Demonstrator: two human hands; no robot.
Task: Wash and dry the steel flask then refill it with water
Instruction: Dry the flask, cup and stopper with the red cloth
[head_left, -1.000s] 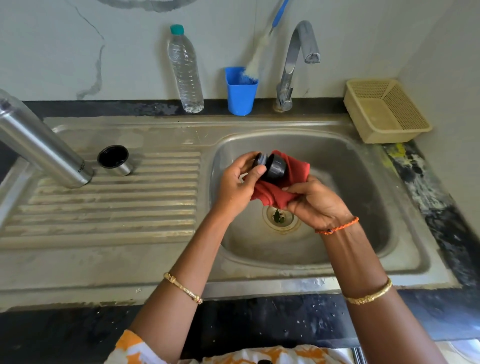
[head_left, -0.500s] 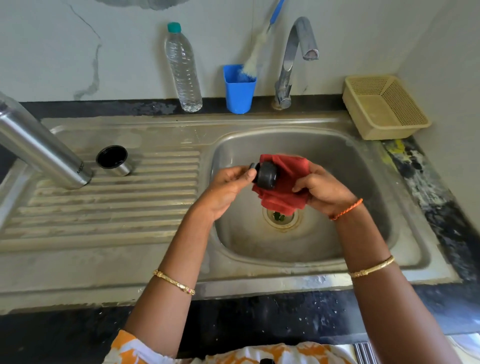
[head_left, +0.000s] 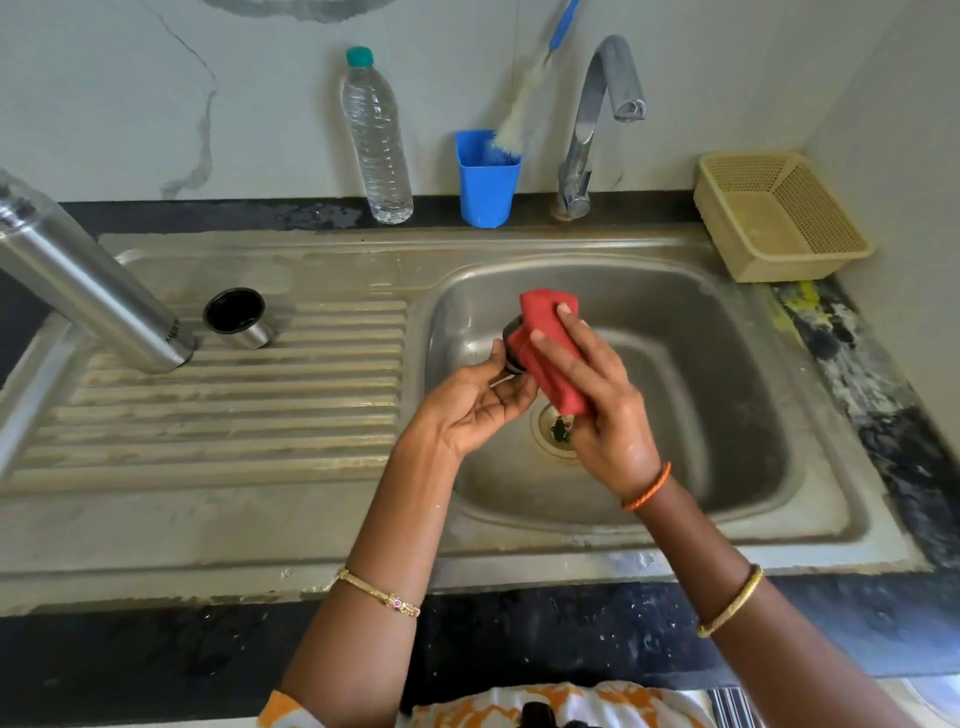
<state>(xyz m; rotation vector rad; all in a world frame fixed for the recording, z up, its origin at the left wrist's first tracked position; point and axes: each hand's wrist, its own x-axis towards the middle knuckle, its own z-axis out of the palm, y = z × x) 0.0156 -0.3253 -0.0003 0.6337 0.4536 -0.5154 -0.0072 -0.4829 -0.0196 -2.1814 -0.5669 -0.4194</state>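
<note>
Stainless steel sink unit (head_left: 311, 519): ribbed drainboard on the left, basin (head_left: 727, 415) on the right, set in a dark speckled counter (head_left: 883, 415).

Steel flask (head_left: 88, 291): standing uncapped on the drainboard's left end, base down, top running out of view at the left edge.

Tap (head_left: 592, 130): chrome swan-neck, behind the basin.

Basket (head_left: 779, 218): cream perforated plastic, on the counter at the back right corner.

Water bottle (head_left: 376, 140): clear plastic, teal cap, upright against the wall.

Blue cup (head_left: 485, 182): beside the tap, holding a bottle brush (head_left: 519, 119) with a blue handle.

Right hand (head_left: 597, 400): over the basin, fingers curled round a red cloth (head_left: 550, 353) wrapped over the flask's black stopper (head_left: 511, 353).

Left hand (head_left: 478, 405): palm up, fingertips pinching the stopper's exposed end from below.

Steel cap (head_left: 239, 318): open side up, black lining showing, on the drainboard just beside the flask's base.

Drain (head_left: 556, 431): below the hands, dark debris in the strainer.
</note>
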